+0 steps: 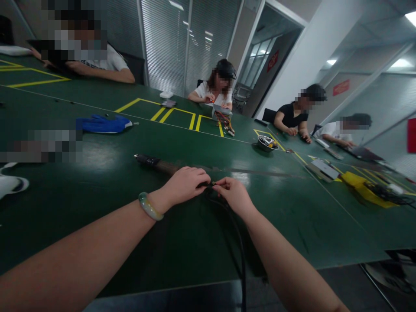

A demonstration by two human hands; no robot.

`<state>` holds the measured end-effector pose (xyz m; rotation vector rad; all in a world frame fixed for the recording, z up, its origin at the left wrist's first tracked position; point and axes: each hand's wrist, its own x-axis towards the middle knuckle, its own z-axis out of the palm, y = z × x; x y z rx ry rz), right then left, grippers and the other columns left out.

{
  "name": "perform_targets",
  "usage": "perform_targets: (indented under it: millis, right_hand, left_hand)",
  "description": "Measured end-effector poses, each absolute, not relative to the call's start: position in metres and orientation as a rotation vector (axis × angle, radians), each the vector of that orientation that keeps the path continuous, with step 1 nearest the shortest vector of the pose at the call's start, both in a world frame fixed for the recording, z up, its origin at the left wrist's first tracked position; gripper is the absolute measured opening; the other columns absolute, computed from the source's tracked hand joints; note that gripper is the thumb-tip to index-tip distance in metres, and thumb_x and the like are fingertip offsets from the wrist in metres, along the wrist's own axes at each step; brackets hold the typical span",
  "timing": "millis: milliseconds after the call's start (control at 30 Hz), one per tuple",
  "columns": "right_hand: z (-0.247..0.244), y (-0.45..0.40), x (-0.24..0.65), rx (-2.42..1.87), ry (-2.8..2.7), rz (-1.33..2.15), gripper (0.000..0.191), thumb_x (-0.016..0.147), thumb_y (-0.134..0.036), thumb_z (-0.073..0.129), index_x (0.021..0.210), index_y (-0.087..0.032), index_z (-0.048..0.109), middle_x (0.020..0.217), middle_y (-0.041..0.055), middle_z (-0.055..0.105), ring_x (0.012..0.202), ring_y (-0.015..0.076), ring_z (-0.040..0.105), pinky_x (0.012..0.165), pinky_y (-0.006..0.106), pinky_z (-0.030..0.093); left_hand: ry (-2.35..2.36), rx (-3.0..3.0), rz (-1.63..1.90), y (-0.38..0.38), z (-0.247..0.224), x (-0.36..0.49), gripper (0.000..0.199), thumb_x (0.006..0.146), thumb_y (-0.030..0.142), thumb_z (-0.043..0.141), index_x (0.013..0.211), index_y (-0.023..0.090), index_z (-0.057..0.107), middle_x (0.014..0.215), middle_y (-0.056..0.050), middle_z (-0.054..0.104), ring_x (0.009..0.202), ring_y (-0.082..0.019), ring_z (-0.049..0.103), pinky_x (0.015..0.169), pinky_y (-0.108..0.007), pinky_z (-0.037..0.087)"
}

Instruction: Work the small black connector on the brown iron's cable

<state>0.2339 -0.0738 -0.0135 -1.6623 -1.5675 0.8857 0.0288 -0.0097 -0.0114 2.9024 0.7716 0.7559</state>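
Note:
A long dark corded tool (162, 166), shaped like an electric screwdriver with a metal tip, lies on the green table and points left. My left hand (186, 184), with a jade-coloured bangle at its wrist, closes over the tool's rear end. Close by on the right, my right hand (233, 194) pinches at that same end, fingertips nearly touching the left ones. Whatever small part sits between the right fingers is too small and dark to name. From below the hands a black cable (238, 234) curves down over the table's front edge.
A blue glove (102, 124) lies at the far left. A metal bowl (268, 143) of small parts, a grey box (322, 169) and a yellow bag (364, 190) with dark cables stand to the right. Several people sit along the far side. Yellow tape marks the table.

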Motion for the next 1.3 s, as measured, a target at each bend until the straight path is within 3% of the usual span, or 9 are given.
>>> perform_targets:
  millis: [267, 500, 1300]
  right_hand:
    - [-0.018, -0.075, 0.231, -1.725, -1.695, 0.726, 0.016, 0.085, -0.029, 0.069, 0.092, -0.020, 0.058, 0.063, -0.0057, 0.062, 0.052, 0.0110, 0.056, 0.046, 0.020, 0.036]
    - [-0.018, -0.076, 0.221, -1.731, -1.828, 0.592, 0.006, 0.085, -0.026, 0.068, 0.088, -0.022, 0.064, 0.067, -0.0059, 0.063, 0.061, 0.0110, 0.058, 0.056, 0.022, 0.037]
    - [-0.007, -0.083, 0.222, -1.735, -1.902, 0.424, 0.004, 0.085, -0.021, 0.068, 0.089, -0.022, 0.066, 0.077, -0.0026, 0.066, 0.069, 0.0141, 0.061, 0.061, 0.024, 0.039]
  left_hand:
    - [0.746, 2.859, 0.779, -0.008, -0.010, 0.029, 0.012, 0.084, 0.024, 0.061, 0.096, 0.025, 0.064, 0.102, 0.000, 0.066, 0.095, -0.019, 0.060, 0.079, -0.032, 0.040]
    - [0.734, 2.851, 0.775, -0.007, -0.011, 0.029, 0.011, 0.084, 0.026, 0.061, 0.094, 0.025, 0.064, 0.100, 0.000, 0.066, 0.093, -0.019, 0.060, 0.079, -0.032, 0.040]
    - [0.721, 2.857, 0.817, -0.007, -0.010, 0.027, 0.014, 0.084, 0.028, 0.061, 0.096, 0.024, 0.066, 0.102, -0.001, 0.067, 0.094, -0.019, 0.062, 0.080, -0.031, 0.043]
